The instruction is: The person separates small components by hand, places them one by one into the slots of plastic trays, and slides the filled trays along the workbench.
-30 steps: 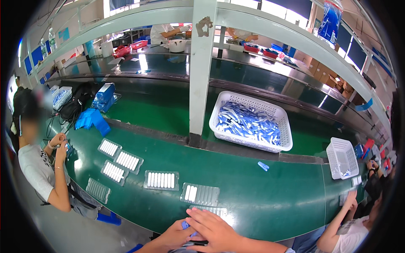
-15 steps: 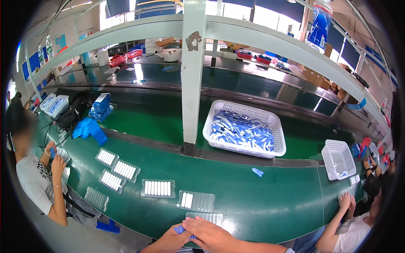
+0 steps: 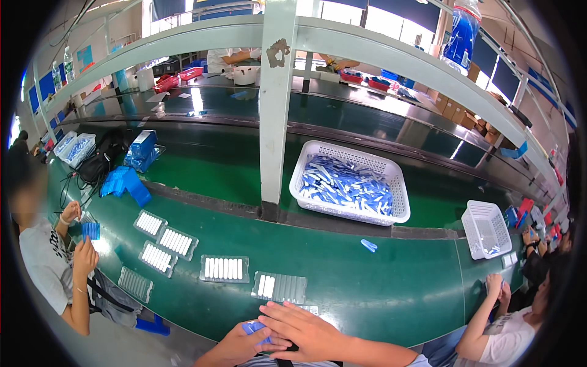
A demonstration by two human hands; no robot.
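My left hand (image 3: 235, 346) is closed around blue plastic pieces (image 3: 255, 329) at the table's near edge; their exact kind is partly hidden by fingers. Over it lies my right hand (image 3: 309, 333), its fingers stretched out and its fingertips touching the left fingers. Just beyond the hands sits a clear tray (image 3: 290, 287) with a few white sticks at its left end and bare slots beside them. Part of another clear tray (image 3: 310, 309) peeks out behind my right hand. Left of these, a clear tray of white sticks (image 3: 224, 269) is filled across.
More filled trays (image 3: 177, 242) and a bare-slotted tray (image 3: 135, 284) lie leftward. A white basket (image 3: 400, 214) heaped with blue and white pieces stands behind the post (image 3: 273, 122). Blue pieces (image 3: 369, 245) lie alone on the green table. Co-workers sit at both sides; a smaller basket (image 3: 486, 229) stands right.
My hands have shifted slightly down and left, and more blue shows in my left hand. My right fingers have spread a little. The left co-worker's hands have moved apart, one holding blue strips.
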